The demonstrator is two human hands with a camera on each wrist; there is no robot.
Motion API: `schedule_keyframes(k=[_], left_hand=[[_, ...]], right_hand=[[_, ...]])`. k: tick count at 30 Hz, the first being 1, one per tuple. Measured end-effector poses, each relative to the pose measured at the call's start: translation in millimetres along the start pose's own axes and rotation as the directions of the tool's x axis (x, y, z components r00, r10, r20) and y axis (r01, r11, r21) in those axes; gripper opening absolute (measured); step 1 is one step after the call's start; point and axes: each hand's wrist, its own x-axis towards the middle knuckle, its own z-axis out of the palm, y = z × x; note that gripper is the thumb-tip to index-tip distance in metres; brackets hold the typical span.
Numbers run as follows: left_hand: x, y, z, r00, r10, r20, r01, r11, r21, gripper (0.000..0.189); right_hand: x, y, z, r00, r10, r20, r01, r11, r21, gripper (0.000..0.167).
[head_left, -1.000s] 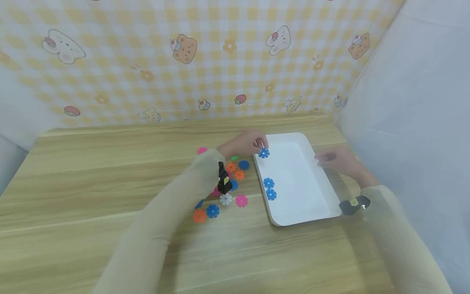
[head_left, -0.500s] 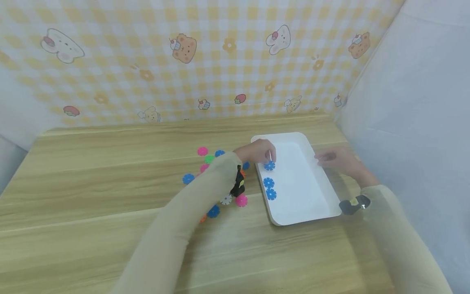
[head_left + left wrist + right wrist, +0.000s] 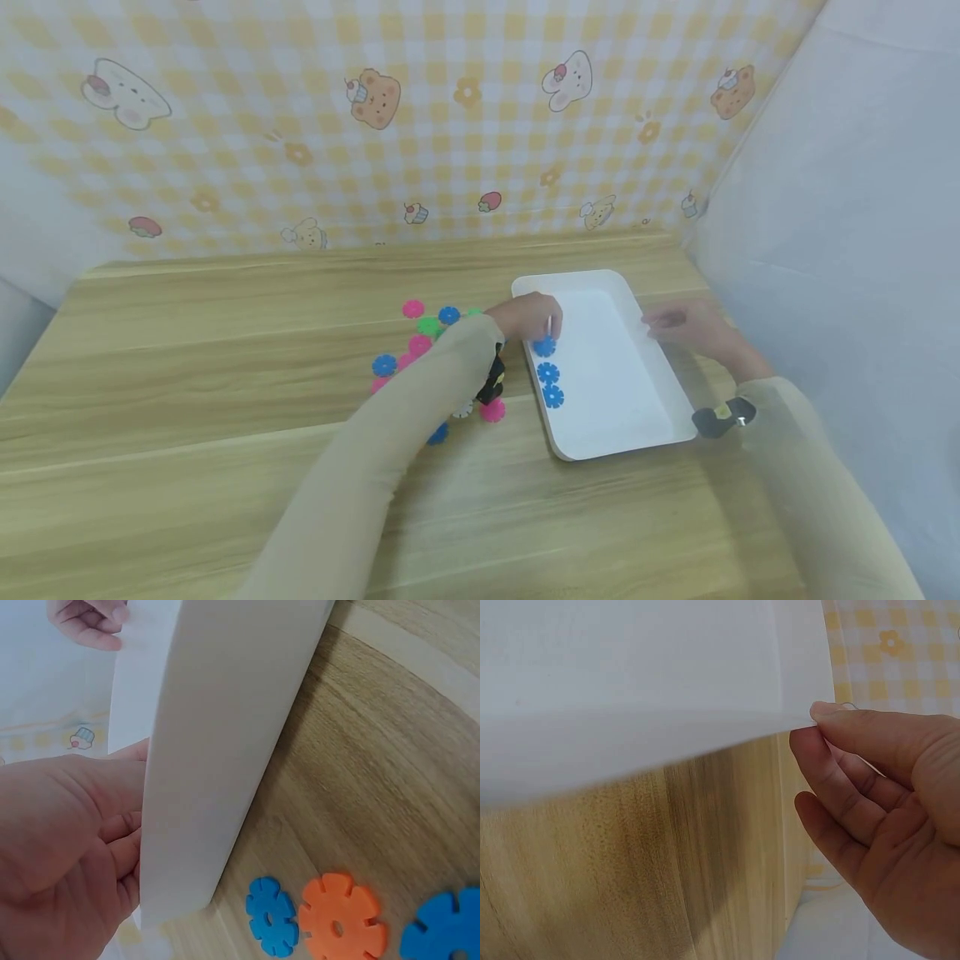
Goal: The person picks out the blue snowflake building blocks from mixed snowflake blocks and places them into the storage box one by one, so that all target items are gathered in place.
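My left hand reaches over the left rim of a white tray. Its fingertips pinch a blue notched plastic disc low inside the tray; in the left wrist view the tray wall hides the fingertips of that hand. Two more blue discs, an upper one and a lower one, lie in the tray along the same side. At the opposite side my right hand pinches the tray's rim between thumb and fingers, as the right hand in its wrist view also shows.
Left of the tray, several loose discs lie on the wooden table, partly under the left forearm. Among them are a pink disc, a blue disc and an orange disc. A checked cloth hangs behind.
Carrying the blue disc, my left hand has come over the tray's left rim and down toward the two blue discs inside. The right hand stays on the rim.
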Motion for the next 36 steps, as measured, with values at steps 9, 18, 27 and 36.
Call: schedule_keyframes(k=[9, 18, 27, 36], left_hand=[[-2.9, 1.8, 4.3, 0.999, -0.038, 0.001, 0.038, 0.997, 0.063, 0.034], [-4.3, -3.0, -2.2, 0.996, 0.055, -0.071, -0.054, 0.998, 0.022, 0.019], [-29.1, -32.5, -17.0, 0.964, 0.095, -0.247, -0.153, 0.962, -0.227, 0.017], [-52.3, -63.4, -14.5, 0.977, -0.025, -0.213, -0.052, 0.935, -0.35, 0.018]], right_hand=[[-1.1, -0.8, -0.1, 1.0, 0.009, -0.002, -0.009, 1.0, -0.003, 0.035], [0.0, 2.3, 0.1, 1.0, -0.006, 0.007, 0.006, 1.0, 0.02, 0.036], [0.9, 3.4, 0.9, 1.0, 0.002, 0.009, -0.003, 1.0, 0.025, 0.035], [1.0, 5.5, 1.6, 1.0, -0.014, 0.0, 0.014, 0.999, 0.043, 0.036]])
